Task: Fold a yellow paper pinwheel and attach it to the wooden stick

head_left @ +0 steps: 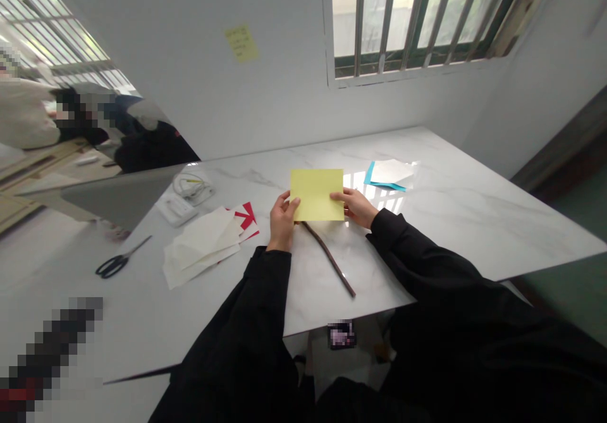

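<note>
A sheet of yellow paper [317, 189] is held up flat in front of me between both hands. My left hand [283, 222] pinches its lower left edge, the thumb on the front face. On the right edge, my right hand [356, 207] grips it with the thumb in front and the fingers behind. Below the sheet, a thin brown stick [329, 258] lies slanting on the marbled white table [455, 220]; its upper end is hidden behind the paper.
Left on the table are white paper sheets [202, 246], red paper pieces [246, 217], scissors [118, 263] and a white device with a coiled cable [175, 209]. White and blue paper [386, 175] lies at back right. A yellow note [241, 43] sticks to the wall.
</note>
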### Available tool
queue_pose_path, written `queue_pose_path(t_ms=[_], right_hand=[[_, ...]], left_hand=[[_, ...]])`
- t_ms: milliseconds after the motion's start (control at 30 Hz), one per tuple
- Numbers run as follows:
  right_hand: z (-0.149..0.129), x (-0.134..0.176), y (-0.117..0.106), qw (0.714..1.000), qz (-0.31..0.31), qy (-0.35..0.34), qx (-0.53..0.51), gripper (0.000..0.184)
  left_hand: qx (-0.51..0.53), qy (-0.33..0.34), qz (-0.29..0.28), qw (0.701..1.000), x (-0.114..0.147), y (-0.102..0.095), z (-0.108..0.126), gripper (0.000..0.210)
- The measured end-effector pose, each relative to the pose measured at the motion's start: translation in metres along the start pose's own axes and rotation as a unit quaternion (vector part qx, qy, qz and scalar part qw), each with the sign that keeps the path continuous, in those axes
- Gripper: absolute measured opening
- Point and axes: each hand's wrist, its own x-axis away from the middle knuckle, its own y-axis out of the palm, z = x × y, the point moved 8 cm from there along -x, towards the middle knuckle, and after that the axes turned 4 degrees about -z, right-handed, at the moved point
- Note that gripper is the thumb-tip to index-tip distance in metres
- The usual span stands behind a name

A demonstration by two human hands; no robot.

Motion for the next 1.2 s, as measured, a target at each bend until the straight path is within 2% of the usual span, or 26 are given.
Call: queue_pose_path(t_ms=[100,200,300,400,567,700,900,1200], right_hand=[[-0.001,0.0,-0.006,0.998,0.031,0.008,-0.052,0.015],[-0.004,0.001,-0.01,0.993,0.05,0.006,-0.111,0.013],[-0.006,0.001,-0.01,0.989,0.046,0.0,-0.144,0.016],[-0.004,0.002,-0.004,0.99,0.023,0.001,-0.137,0.019],[0.003,0.003,0.007,0.995,-0.023,0.023,-0.099,0.02],[0.004,0.002,0.008,0.995,-0.041,0.018,-0.083,0.021],[-0.007,-0.003,-0.01,0.999,0.007,-0.016,-0.028,0.02],[-0.019,-0.007,-0.026,0.998,0.035,-0.056,-0.006,0.015]], left_hand=[[0.046,-0.036,-0.015,0.998,0.003,0.005,0.001,0.058],[0.073,-0.055,-0.056,0.994,0.009,0.017,0.004,0.062],[0.054,-0.043,-0.101,0.993,0.014,0.031,0.008,0.07],[0.035,-0.026,-0.118,0.992,0.017,0.038,0.008,0.065],[-0.012,0.001,-0.092,0.996,0.013,0.032,0.006,0.044],[-0.016,0.007,-0.056,0.998,0.008,0.024,0.004,0.037],[-0.03,0.004,-0.043,0.999,0.006,0.021,0.001,0.026],[-0.027,0.002,-0.053,0.998,0.007,0.021,0.0,0.025]])
